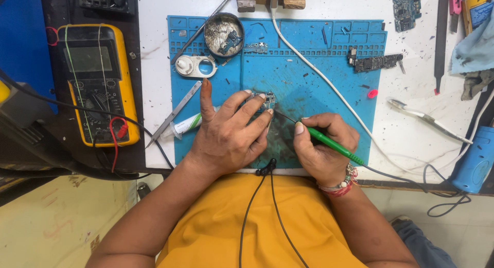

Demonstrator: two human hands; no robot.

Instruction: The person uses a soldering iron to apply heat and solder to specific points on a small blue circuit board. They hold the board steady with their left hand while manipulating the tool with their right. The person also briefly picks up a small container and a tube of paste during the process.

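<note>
On blue mat (329, 67), centre: left hand (226, 137) w/ fingers spread, tips pinning small circuit board (267, 100) flat. Right hand (324, 144) closed round green soldering iron (334, 144), tip just beside board. Yellow meter (98, 83) far left.

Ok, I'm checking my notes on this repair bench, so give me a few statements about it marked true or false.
1. The right hand holds a green-handled soldering iron. True.
2. The left hand rests on a red mat. False: the mat is blue.
3. The left fingers touch a small circuit board. True.
4. The yellow multimeter lies right of the mat. False: it lies to the left.
5. A round tin sits at the mat's upper left. True.
</note>
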